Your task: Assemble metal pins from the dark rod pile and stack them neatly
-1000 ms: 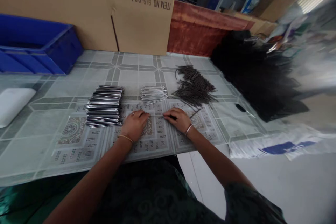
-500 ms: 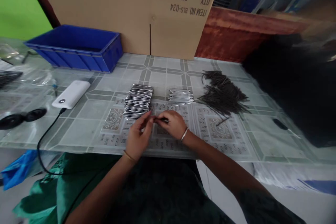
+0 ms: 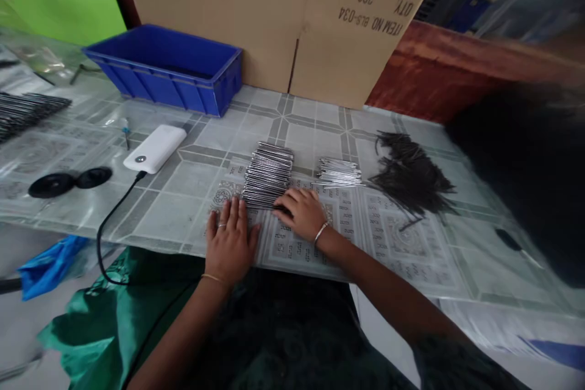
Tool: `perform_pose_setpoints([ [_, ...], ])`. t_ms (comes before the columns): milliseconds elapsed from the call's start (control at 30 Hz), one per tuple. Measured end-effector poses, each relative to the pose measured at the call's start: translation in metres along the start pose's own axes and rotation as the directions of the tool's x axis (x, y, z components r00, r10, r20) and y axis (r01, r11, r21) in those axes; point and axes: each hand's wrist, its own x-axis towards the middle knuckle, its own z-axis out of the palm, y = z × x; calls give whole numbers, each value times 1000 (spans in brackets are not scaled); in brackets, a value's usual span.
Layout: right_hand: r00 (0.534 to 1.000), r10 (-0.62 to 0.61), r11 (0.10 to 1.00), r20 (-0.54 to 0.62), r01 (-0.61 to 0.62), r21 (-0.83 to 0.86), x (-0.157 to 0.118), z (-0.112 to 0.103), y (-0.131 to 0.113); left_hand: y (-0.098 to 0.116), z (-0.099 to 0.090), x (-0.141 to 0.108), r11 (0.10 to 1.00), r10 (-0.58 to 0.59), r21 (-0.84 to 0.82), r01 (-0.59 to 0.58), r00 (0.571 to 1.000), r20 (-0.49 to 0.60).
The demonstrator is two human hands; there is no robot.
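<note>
My left hand (image 3: 231,241) lies flat on the table by the lower left corner of a row of shiny metal rods (image 3: 268,173), fingers stretched, holding nothing. At the row's lower right edge, my right hand (image 3: 301,213) has its fingers curled on the end of a thin dark rod that lies along the row's near edge. Beyond that hand is a smaller bundle of silvery rods (image 3: 339,172). A loose heap of dark thin strips (image 3: 411,173) spreads to the right of it.
A blue bin (image 3: 167,70) stands at the back left before a cardboard sheet (image 3: 256,12). A white power bank (image 3: 155,149) with a black cable and a black round-ended object (image 3: 52,185) lie left. More rods (image 3: 27,113) lie far left.
My hands have moved apart. The left one has opened and come down flat beside the row; the right one has reached the row's near edge. The camera view has shifted left and tilted.
</note>
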Motion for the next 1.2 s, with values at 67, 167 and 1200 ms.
perform_pose_setpoints([
  [67,999,28,999,17,-29,27,-2,1,7,3,3,4,1000,-6,14,6,1000,23],
  [167,998,57,997,15,-57,60,0,5,6,5,5,10,1000,-17,23,16,999,45],
  [1200,919,391,859,-41,-381,-343,-214,-106,173,158,38,99,932,359,-19,-361,918,168],
])
